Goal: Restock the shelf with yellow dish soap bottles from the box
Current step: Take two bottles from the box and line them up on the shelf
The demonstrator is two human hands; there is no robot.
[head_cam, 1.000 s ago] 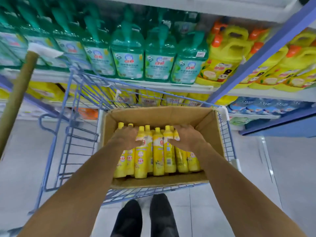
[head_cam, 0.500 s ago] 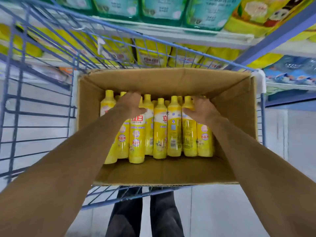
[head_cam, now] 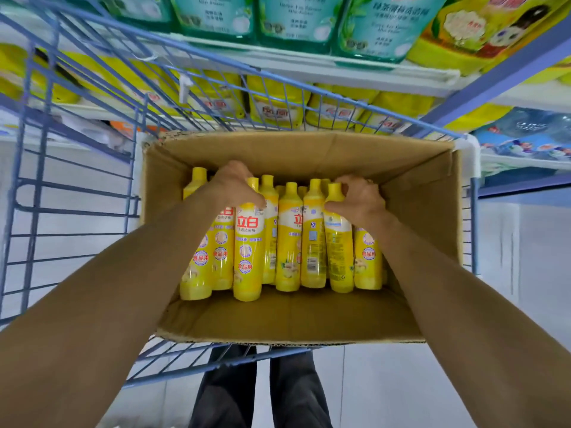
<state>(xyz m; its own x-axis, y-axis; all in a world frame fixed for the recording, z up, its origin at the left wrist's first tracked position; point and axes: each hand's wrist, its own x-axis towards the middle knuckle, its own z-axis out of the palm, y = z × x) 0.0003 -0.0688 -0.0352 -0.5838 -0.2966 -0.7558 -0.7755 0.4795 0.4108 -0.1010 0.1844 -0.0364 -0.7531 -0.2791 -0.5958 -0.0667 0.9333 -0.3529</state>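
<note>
Bottles [head_cam: 289, 242], glossy yellow plastic, corrugated cardboard box [head_cam: 309, 152]

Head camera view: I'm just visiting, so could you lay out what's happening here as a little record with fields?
Place: shop aisle, facing a shelf
Cart: blue wire, holds the box
Box: cardboard, open on top
Bottles: yellow, packed side by side in the box
Left hand: grips bottle tops at the row's left
Right hand: pinches one by its neck, towards the right
Shelf stock: green jugs above, yellow packs below
Stage: nothing lifted out yet
</note>
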